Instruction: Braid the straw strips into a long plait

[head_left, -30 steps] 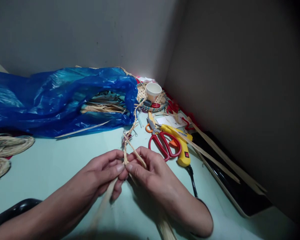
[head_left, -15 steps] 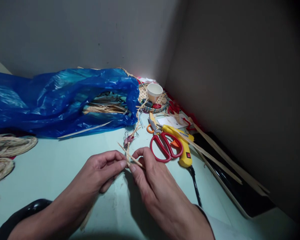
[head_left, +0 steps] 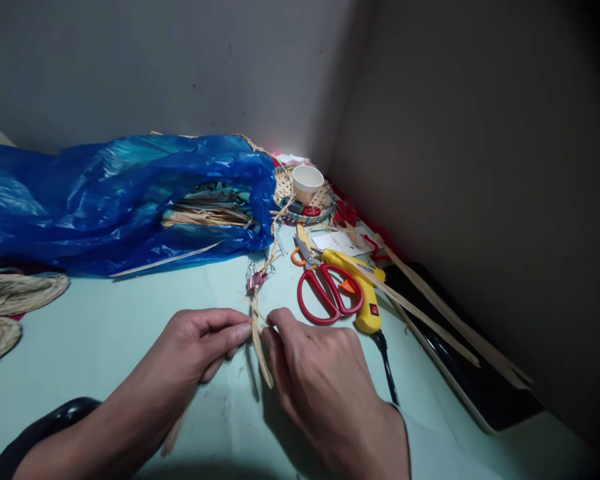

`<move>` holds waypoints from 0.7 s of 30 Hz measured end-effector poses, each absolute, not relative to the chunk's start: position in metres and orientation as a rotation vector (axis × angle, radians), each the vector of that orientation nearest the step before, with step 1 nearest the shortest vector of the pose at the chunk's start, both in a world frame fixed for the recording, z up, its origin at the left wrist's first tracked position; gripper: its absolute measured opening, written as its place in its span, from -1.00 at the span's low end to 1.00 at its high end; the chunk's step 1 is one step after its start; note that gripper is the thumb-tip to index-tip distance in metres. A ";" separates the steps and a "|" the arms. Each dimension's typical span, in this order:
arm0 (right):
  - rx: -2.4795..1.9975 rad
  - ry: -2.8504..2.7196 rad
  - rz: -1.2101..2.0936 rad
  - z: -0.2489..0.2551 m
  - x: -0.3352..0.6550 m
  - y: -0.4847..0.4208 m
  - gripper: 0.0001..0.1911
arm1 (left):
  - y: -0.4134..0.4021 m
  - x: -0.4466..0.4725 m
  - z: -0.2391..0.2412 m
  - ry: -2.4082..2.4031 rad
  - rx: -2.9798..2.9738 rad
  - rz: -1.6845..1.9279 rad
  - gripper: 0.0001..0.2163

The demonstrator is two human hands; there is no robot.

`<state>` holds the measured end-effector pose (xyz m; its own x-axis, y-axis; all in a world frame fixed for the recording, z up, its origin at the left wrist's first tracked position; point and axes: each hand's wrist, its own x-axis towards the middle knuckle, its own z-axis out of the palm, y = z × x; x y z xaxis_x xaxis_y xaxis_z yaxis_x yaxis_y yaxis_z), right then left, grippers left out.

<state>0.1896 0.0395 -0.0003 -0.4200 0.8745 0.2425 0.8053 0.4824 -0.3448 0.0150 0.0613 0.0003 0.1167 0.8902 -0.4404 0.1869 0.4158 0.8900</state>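
My left hand (head_left: 205,343) is closed, thumb and index finger pinching a straw braid (head_left: 255,313) at its lower end. A pale straw strip (head_left: 175,432) trails out beneath that wrist. My right hand (head_left: 315,360) is closed too, gripping another strip close to the braid's right side; its fingertips are partly hidden. Between the two hands one flat straw strand (head_left: 262,360) hangs down loose toward me. Just above the fingers a pinkish binder clip (head_left: 255,283) grips the braid, which runs on up toward the blue bag.
A blue plastic bag (head_left: 80,200) of dried strips lies at the back left. Red-handled scissors (head_left: 317,293) and a yellow glue gun (head_left: 367,310) lie right of the braid. Behind are a woven tray (head_left: 325,200) and paper cup (head_left: 307,183). Woven straw pieces (head_left: 25,293) sit far left.
My right hand has turned over, its back now facing up, and shifted slightly lower. One strand now hangs down between the hands. My left hand keeps its pinch.
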 end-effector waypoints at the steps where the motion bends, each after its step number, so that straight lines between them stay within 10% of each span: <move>1: -1.382 -2.348 0.148 0.000 0.189 0.039 -0.79 | 0.061 0.015 0.000 1.395 1.052 0.689 -0.72; 21: -1.169 -2.153 -0.049 -0.006 0.181 0.032 -0.74 | 0.060 0.013 -0.007 1.381 1.050 0.712 -0.73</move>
